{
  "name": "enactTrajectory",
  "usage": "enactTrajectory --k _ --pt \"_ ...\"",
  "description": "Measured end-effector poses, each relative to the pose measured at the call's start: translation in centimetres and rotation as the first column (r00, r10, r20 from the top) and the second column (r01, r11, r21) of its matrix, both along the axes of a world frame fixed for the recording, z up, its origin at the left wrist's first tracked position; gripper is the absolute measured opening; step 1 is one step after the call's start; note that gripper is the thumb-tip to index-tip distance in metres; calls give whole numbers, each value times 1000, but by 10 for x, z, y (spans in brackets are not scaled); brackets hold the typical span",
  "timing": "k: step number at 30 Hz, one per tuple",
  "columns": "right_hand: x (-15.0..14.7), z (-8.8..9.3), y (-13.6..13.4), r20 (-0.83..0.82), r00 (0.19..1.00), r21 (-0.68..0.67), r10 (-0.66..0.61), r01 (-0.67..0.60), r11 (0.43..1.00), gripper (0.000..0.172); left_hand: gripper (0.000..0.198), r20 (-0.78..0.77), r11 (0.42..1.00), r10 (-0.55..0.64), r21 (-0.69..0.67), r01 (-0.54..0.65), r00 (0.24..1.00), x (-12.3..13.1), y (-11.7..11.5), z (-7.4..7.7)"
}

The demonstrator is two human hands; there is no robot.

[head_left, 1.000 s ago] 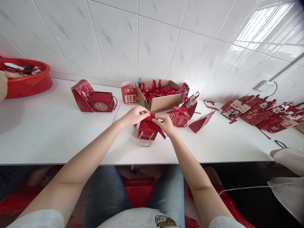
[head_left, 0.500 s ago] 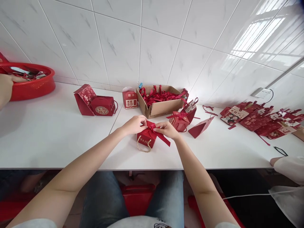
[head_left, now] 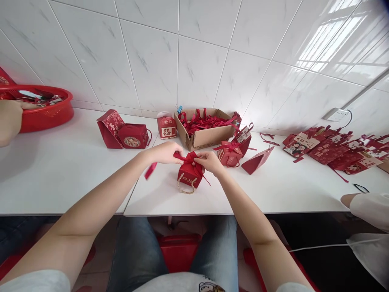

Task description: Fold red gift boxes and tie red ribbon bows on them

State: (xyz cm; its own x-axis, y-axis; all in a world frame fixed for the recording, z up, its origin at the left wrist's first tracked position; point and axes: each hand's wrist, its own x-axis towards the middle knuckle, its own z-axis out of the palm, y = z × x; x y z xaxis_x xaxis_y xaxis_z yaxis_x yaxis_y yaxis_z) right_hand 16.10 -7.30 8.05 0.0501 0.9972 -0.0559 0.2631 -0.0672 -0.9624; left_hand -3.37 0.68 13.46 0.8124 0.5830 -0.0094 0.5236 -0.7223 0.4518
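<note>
A small red gift box [head_left: 189, 177] with a gold rope handle [head_left: 186, 190] stands on the white table in front of me. Red ribbon [head_left: 191, 158] lies over its top, gathered at the middle. My left hand [head_left: 167, 153], at the box's upper left, is closed on one stretch of this ribbon, and a loose end hangs below the wrist. At the right side of the top, my right hand [head_left: 209, 161] pinches the ribbon near its gathered middle. The fingertips partly cover the knot, so its exact form is hidden.
Behind the gift box is a cardboard carton [head_left: 209, 138] full of red ribbons. Other red boxes [head_left: 133, 136] stand left and right of it. Many red packages [head_left: 328, 152] lie at the far right. At left, another person's hand [head_left: 9, 121] reaches into a red basket [head_left: 48, 117].
My left hand has moved left, drawing ribbon out from the middle, with its loose end swinging. My right hand stays by the knot. The box has turned slightly.
</note>
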Motion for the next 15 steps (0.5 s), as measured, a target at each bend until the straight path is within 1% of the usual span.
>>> enactTrajectory --k 3,5,7,9,10,11,12,13,14,15 --pt "-3 0 0 51 998 33 -30 28 999 12 16 35 993 -113 34 112 993 13 -2 20" --pt "-3 1 -2 79 997 55 -20 16 998 11 16 52 984 -169 69 165 984 28 -2 26" --pt "-2 3 -6 99 995 80 21 -29 996 11 15 65 977 -191 112 183 979 44 -2 23" --pt "0 3 -9 115 992 109 48 -61 992 17 15 97 972 -181 167 163 979 55 -2 15" --pt "0 2 -11 122 991 123 47 -62 990 21 13 135 970 -152 212 121 979 58 -3 10" --pt "1 1 -12 127 991 133 36 -53 990 25 13 197 963 -103 266 48 975 59 -3 4" --pt "1 0 -13 130 991 140 17 -36 990 29 15 281 949 -35 310 -56 959 57 -4 -1" --pt "0 -1 -13 133 991 144 -1 -19 989 30 18 374 931 40 322 -170 926 54 -6 -7" --pt "0 -2 -13 134 991 147 -13 -7 989 31 21 456 919 114 290 -269 883 49 -7 -11" --pt "-1 -3 -13 135 991 148 -20 0 989 30 23 502 922 180 214 -323 846 44 -9 -16"
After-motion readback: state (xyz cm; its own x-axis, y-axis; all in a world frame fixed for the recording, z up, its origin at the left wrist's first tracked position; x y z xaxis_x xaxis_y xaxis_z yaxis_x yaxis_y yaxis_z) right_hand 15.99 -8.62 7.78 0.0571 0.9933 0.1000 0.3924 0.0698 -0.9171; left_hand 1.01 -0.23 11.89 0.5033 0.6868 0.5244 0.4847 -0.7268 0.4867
